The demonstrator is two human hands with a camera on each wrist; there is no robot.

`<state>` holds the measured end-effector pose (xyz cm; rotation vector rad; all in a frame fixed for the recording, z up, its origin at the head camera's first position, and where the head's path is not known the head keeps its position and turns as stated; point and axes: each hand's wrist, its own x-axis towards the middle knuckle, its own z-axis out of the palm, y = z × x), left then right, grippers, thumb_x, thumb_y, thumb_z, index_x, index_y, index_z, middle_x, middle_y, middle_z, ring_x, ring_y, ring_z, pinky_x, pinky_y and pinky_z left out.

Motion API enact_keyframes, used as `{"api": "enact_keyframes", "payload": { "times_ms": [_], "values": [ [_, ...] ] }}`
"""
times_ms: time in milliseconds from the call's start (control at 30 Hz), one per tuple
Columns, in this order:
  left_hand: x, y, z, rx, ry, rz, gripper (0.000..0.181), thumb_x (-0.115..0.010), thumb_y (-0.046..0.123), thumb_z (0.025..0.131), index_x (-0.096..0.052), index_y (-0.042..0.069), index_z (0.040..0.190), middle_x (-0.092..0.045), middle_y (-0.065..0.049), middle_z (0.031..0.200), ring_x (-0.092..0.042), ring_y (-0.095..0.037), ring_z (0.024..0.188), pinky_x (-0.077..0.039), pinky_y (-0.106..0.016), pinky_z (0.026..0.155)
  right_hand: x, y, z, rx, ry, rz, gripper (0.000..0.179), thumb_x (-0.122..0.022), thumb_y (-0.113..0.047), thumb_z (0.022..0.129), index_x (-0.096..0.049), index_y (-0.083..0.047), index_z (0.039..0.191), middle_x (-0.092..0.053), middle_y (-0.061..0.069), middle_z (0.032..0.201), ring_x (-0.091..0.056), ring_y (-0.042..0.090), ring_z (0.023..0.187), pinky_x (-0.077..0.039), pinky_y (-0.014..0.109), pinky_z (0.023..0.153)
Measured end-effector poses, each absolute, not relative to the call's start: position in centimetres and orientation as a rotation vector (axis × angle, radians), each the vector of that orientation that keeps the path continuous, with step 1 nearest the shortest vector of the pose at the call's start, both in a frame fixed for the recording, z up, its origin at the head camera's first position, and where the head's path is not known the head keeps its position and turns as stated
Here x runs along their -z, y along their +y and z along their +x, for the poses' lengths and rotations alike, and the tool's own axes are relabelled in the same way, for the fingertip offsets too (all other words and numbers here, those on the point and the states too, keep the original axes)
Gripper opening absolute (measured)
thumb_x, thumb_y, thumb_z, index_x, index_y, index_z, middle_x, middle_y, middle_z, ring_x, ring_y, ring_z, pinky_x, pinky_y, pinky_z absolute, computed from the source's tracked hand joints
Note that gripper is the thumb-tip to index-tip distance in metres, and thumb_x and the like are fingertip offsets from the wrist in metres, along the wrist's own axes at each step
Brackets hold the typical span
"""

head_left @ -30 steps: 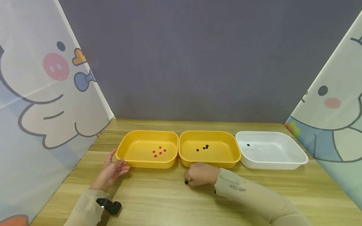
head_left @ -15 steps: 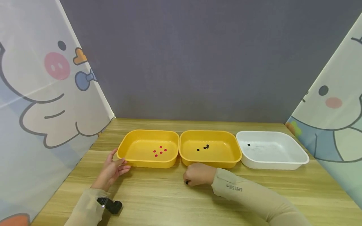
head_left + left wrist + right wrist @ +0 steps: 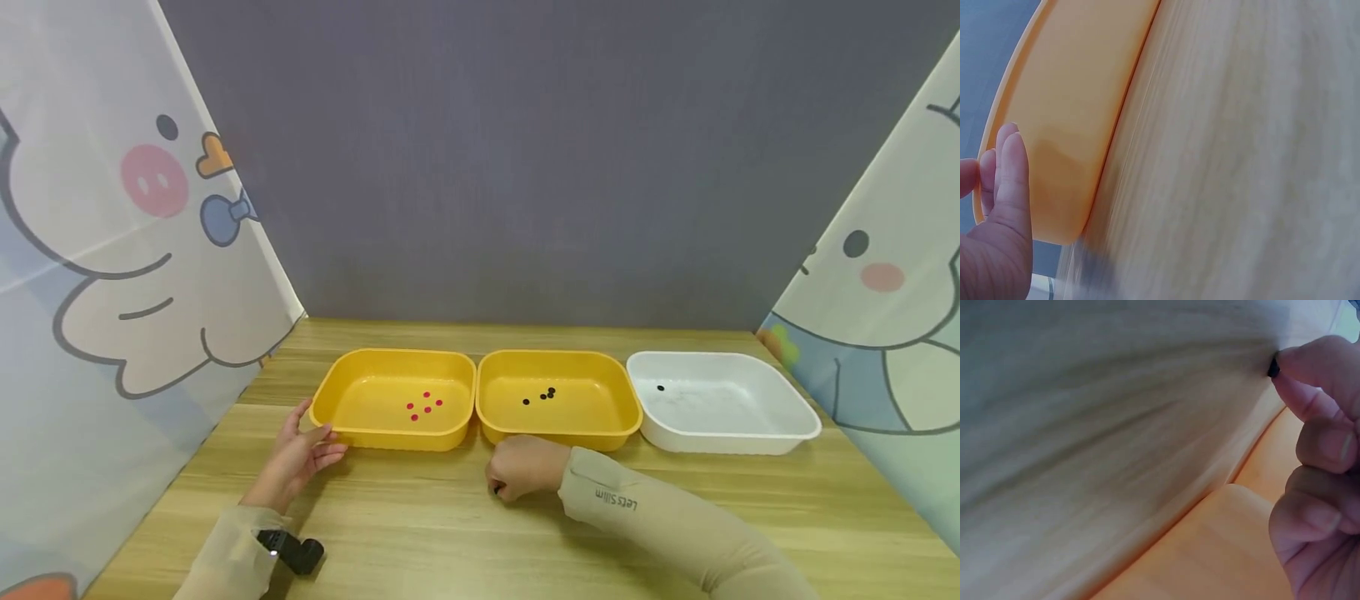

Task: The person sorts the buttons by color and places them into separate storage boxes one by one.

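My right hand point(image 3: 527, 465) is just above the wooden table, in front of the middle yellow tray point(image 3: 558, 437). Between thumb and index finger it pinches a small black disc point(image 3: 1274, 365), mostly hidden by the fingers in the head view. The other fingers are curled in. My left hand point(image 3: 296, 457) is at the front left corner of the left yellow tray point(image 3: 397, 439), its fingers point(image 3: 1015, 169) fairly straight against the outer wall. Several red discs point(image 3: 427, 409) lie in the left tray, and several black discs point(image 3: 544, 397) in the middle one.
A white tray point(image 3: 731, 443) with one black disc point(image 3: 661, 388) stands at the right of the row. The wooden table point(image 3: 420, 533) runs in front of the trays. Behind rises a grey wall point(image 3: 480, 167), with printed cartoon panels at both sides.
The black disc in my right fingers shows less than before, as the hand has turned or shifted slightly. My left hand stays at the tray corner. The discs in the trays keep their places.
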<state>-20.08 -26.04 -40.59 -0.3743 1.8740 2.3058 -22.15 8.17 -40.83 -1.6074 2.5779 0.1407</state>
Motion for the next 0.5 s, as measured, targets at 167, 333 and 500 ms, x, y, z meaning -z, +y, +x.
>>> {"api": "enact_keyframes", "payload": {
  "times_ms": [167,333,500],
  "values": [
    [40.5,-26.1,-19.9,-2.318,1.868,-0.375,0.075,-0.038,0.002,0.102,0.014,0.023,0.152,-0.057,0.000,0.073,-0.066,-0.012,0.058,-0.059,-0.026,0.062,41.2,8.5,-22.1,-0.143,2.587,-1.626,0.031,-0.070,-0.013,0.079,-0.048,-0.021,0.057,-0.031,-0.013,0.052,-0.024,0.001,0.048,-0.019,0.013,0.044],
    [40.3,-26.1,-19.9,-2.319,1.878,-0.368,0.075,-0.037,0.002,0.102,0.014,0.023,0.152,-0.058,0.000,0.073,-0.066,-0.011,0.059,-0.058,-0.025,0.062,41.1,9.1,-21.8,-0.160,2.604,-1.653,0.036,-0.069,-0.013,0.078,-0.042,-0.020,0.055,-0.026,-0.012,0.052,-0.021,0.001,0.049,-0.016,0.015,0.044],
    [40.5,-26.0,-20.0,-2.313,1.879,-0.369,0.075,-0.037,0.001,0.101,0.013,0.023,0.152,-0.057,-0.001,0.074,-0.066,-0.012,0.059,-0.059,-0.026,0.062,41.0,10.2,-21.5,-0.161,2.542,-1.898,0.028,-0.070,-0.015,0.074,-0.047,-0.021,0.059,-0.033,-0.014,0.054,-0.023,-0.003,0.049,-0.019,0.011,0.044]
  ]
}}
